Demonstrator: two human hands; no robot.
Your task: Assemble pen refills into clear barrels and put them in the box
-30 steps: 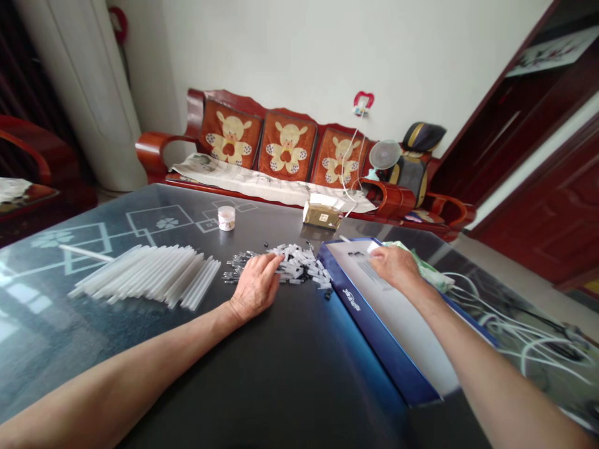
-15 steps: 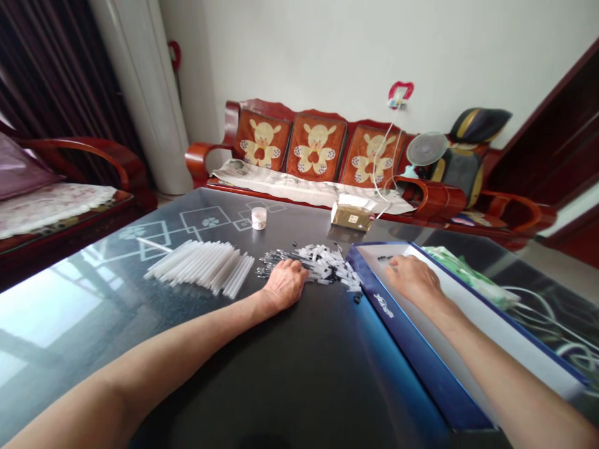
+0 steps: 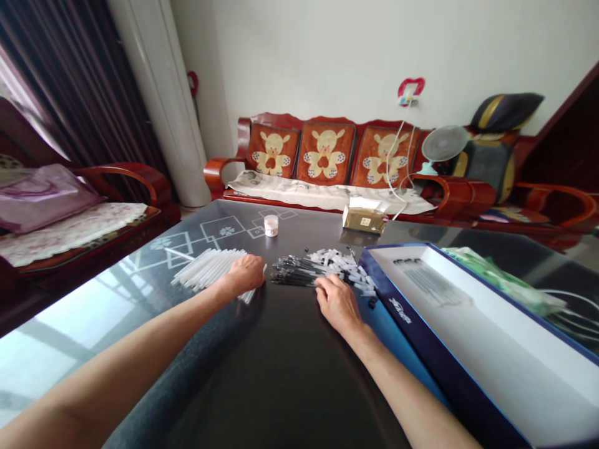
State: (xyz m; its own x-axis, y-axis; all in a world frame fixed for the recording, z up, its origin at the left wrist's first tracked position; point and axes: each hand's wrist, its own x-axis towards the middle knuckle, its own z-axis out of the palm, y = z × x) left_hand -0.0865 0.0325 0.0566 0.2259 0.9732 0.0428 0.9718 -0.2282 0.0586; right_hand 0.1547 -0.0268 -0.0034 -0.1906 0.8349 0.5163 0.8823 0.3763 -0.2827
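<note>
My left hand [image 3: 247, 274] is closed over the right end of a row of translucent white pen barrels [image 3: 201, 269], fingers curled on a barrel whose tip shows beyond them. At the near edge of a pile of dark pen refills [image 3: 294, 274], my right hand [image 3: 339, 304] has its thumb and fingers pinched at a refill's end. Small white pen parts [image 3: 344, 262], perhaps caps, lie heaped beyond that hand, with a few black pieces [image 3: 372, 302] beside them. Several finished-looking pens [image 3: 428, 284] with black ends lie inside the long blue box [image 3: 435, 349].
A small white tub [image 3: 271, 226] and a gold tissue box [image 3: 364, 221] stand farther back on the dark glossy table [image 3: 281, 374]. Right of the blue box lie a green plastic pack [image 3: 505, 280] and white cables. A wooden sofa [image 3: 322, 156] is behind the table.
My right hand has come out of the blue box and moved left to the refills. My left hand has gone from the refills to the barrels. The view has shifted slightly left.
</note>
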